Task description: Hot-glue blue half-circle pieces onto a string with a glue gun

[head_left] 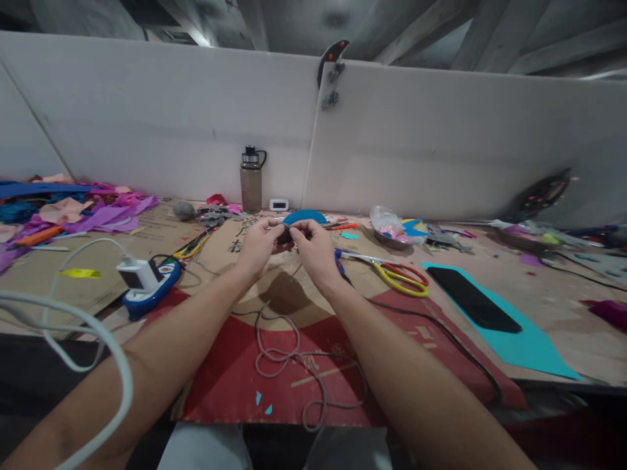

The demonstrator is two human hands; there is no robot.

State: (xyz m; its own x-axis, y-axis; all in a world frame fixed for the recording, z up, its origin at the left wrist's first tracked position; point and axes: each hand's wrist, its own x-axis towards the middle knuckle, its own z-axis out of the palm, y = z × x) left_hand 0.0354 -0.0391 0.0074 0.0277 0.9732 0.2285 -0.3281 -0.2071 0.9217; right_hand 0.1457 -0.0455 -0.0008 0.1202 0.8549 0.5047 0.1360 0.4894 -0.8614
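Note:
My left hand and my right hand meet above the middle of the cardboard. Between their fingertips is a small dark piece, mostly covered by the fingers, so its kind does not show. The fingers of both hands are closed on it. A thin greyish cord lies in loose loops below the hands; whether it joins the dark piece is hidden. Just behind the fingers shows a blue rounded sheet. Scissors with red and yellow handles lie to the right of my right hand.
A blue power strip with a white charger stands left of my arms, its white cable crossing over my left forearm. Behind are a bottle and a plastic-covered bowl. At right, a black phone rests on turquoise sheet.

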